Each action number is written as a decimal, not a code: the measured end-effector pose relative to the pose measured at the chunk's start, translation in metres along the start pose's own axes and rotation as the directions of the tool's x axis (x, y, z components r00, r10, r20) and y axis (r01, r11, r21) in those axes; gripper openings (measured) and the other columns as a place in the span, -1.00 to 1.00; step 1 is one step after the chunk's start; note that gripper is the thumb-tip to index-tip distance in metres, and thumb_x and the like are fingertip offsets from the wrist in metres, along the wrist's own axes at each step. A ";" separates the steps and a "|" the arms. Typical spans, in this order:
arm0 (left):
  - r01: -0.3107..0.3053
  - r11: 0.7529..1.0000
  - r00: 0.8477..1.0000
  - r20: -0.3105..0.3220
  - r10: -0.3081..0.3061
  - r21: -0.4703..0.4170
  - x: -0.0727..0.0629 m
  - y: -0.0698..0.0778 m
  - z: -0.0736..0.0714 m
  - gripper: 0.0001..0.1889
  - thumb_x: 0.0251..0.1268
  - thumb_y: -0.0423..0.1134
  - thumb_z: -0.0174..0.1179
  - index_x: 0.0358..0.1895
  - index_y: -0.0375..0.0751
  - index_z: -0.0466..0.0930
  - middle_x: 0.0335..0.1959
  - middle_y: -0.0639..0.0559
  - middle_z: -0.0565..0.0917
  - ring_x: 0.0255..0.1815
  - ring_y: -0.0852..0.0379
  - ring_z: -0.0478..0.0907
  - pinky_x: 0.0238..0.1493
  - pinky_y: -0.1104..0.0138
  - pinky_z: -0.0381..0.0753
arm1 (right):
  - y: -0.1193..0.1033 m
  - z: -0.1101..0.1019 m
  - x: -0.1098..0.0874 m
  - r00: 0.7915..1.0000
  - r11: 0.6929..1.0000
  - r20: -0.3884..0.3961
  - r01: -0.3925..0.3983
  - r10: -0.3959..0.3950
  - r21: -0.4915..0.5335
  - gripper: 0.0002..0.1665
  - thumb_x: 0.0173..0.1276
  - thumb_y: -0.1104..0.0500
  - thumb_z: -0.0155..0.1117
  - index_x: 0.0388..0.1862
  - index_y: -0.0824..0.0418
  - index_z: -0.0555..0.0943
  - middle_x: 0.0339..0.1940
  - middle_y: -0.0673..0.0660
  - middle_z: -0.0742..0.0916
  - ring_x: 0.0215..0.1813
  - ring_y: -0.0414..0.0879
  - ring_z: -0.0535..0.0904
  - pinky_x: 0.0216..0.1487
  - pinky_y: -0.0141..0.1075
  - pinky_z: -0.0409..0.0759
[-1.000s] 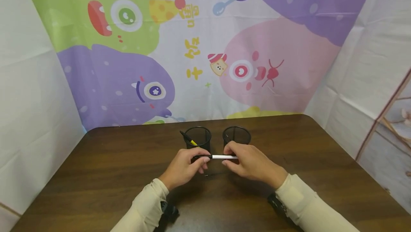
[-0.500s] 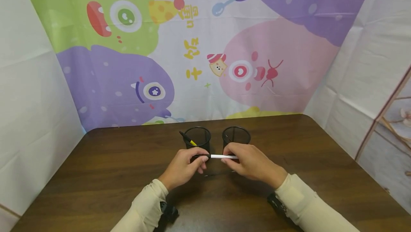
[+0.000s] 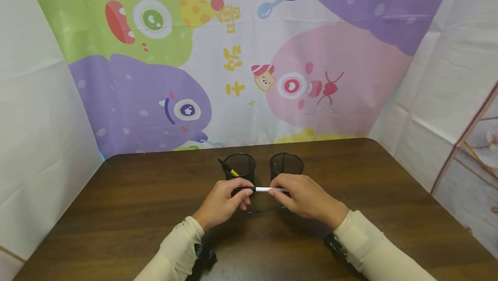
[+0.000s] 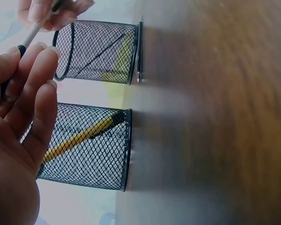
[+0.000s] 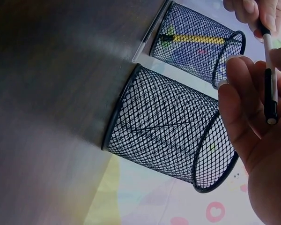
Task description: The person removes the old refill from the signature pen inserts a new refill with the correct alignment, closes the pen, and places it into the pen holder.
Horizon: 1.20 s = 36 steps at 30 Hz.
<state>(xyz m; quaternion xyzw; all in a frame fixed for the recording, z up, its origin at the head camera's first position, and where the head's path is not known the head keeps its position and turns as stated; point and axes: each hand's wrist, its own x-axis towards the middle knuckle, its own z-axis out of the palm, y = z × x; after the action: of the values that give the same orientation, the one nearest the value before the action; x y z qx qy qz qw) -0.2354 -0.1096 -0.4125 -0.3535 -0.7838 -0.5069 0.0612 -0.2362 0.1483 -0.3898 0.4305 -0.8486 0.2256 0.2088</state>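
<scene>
Both hands meet over the table at a white pen (image 3: 262, 189) with a black cap, held level and crosswise. My left hand (image 3: 221, 201) pinches its black capped end between thumb and fingertips. From the other side, my right hand (image 3: 305, 194) grips the white barrel; the pen's black tail end (image 5: 270, 115) shows in the right wrist view. Just beyond the hands stand two black mesh pen cups. The left cup (image 3: 240, 154) has a yellow pen with a black cap (image 3: 228, 167) leaning in it. A thin dark stick shape (image 5: 159, 126) shows through the right cup (image 5: 168, 122).
A slim pen with a clear barrel (image 4: 140, 51) lies on the brown wooden table (image 3: 128, 212), between the hands and the cups' bases. Behind the table hangs a cartoon-printed cloth (image 3: 249, 121), with pale cloth walls (image 3: 412, 103) at both sides.
My right hand has shifted very slightly, leaving a little less white barrel showing between the hands. The left hand keeps its hold, and the cups stay in place.
</scene>
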 end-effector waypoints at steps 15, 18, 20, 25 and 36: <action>0.009 1.000 1.000 0.029 -0.009 0.002 0.000 0.001 0.002 -0.89 0.46 -0.30 0.20 -0.05 -0.18 0.65 -0.46 0.13 0.67 -0.54 0.21 0.65 -0.42 0.30 0.71 | 0.001 -0.002 -0.002 0.999 1.000 0.033 -0.006 0.006 -0.014 -0.88 0.52 0.07 0.23 -0.24 0.03 0.65 -0.46 -0.24 0.54 -0.47 -0.36 0.41 -0.40 -0.40 0.48; 0.005 1.000 1.000 0.029 -0.005 -0.001 0.000 0.001 0.002 -0.89 0.46 -0.30 0.20 -0.05 -0.17 0.65 -0.46 0.14 0.67 -0.54 0.21 0.65 -0.42 0.30 0.71 | 0.002 -0.001 -0.002 1.000 1.000 0.028 -0.004 0.005 -0.021 -0.89 0.51 0.06 0.23 -0.20 0.01 0.66 -0.42 -0.25 0.56 -0.44 -0.36 0.43 -0.37 -0.40 0.49; 0.002 1.000 1.000 0.027 -0.002 -0.004 0.000 0.000 0.002 -0.88 0.47 -0.29 0.20 -0.05 -0.17 0.65 -0.46 0.14 0.67 -0.54 0.21 0.64 -0.42 0.30 0.70 | 0.002 -0.002 -0.002 1.000 1.000 0.027 -0.012 0.012 -0.010 -0.90 0.51 0.04 0.24 -0.17 0.00 0.66 -0.39 -0.26 0.59 -0.41 -0.36 0.45 -0.35 -0.39 0.51; -0.002 1.000 1.000 0.014 0.002 -0.012 0.000 -0.002 0.002 -0.88 0.47 -0.30 0.20 -0.05 -0.18 0.65 -0.47 0.12 0.67 -0.55 0.20 0.64 -0.43 0.29 0.70 | 0.001 -0.004 -0.001 0.998 0.998 0.043 -0.054 0.053 0.024 -0.83 0.50 -0.07 0.24 -0.13 -0.03 0.62 -0.34 -0.26 0.63 -0.38 -0.38 0.50 -0.34 -0.38 0.54; 0.006 1.000 1.000 0.006 -0.006 -0.026 0.001 -0.001 0.003 -0.88 0.47 -0.31 0.20 -0.05 -0.19 0.66 -0.46 0.11 0.67 -0.55 0.19 0.65 -0.43 0.29 0.71 | 0.000 -0.004 -0.002 0.998 0.999 0.035 -0.049 0.048 0.017 -0.81 0.36 0.09 0.43 -0.19 0.02 0.55 -0.39 -0.22 0.61 -0.45 -0.32 0.49 -0.40 -0.41 0.50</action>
<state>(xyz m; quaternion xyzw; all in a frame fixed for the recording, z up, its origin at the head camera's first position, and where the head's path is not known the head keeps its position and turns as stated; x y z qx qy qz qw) -0.2355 -0.1067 -0.4142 -0.3532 -0.7785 -0.5161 0.0529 -0.2348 0.1518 -0.3876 0.4154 -0.8603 0.2306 0.1849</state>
